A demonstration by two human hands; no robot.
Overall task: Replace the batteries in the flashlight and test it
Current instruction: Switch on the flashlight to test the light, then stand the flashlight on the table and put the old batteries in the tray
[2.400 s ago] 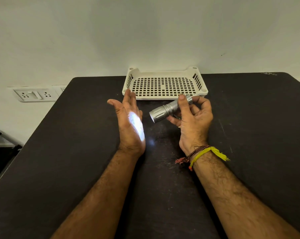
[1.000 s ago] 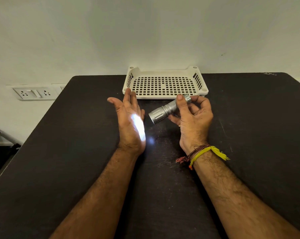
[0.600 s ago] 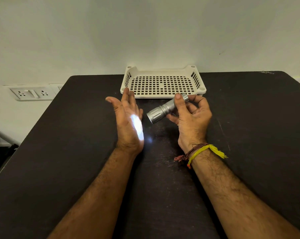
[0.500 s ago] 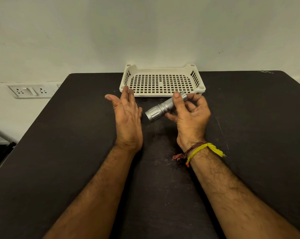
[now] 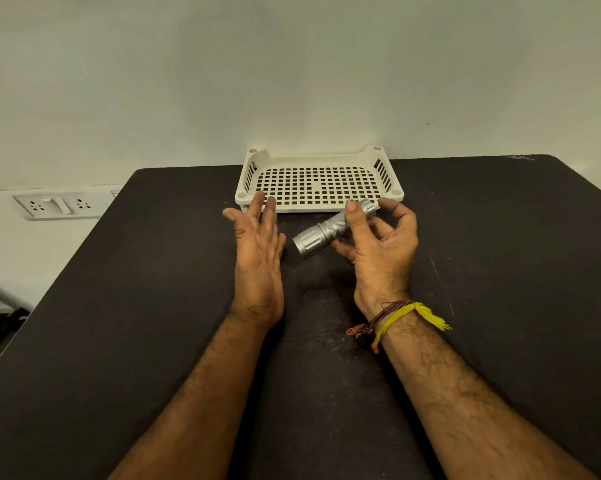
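The right hand (image 5: 378,247) grips the flashlight (image 5: 330,227), aimed at the left hand (image 5: 257,251), fingers straight, holding nothing.

No legible text, label, brand, number or sign on any surface in view. Flashlight (image 5: 330,227) body: knurled bare metal, no readable marking. Tray (image 5: 318,157) and wall sockets (image 5: 58,204): plain, unmarked.

A silver flashlight (image 5: 330,227) with a ribbed, knurled barrel lies over a matte black table (image 5: 500,271). Behind it sits a cream tray (image 5: 318,159) with a square-grid perforated base. Yellow and reddish-brown threads (image 5: 396,317) circle one wrist.
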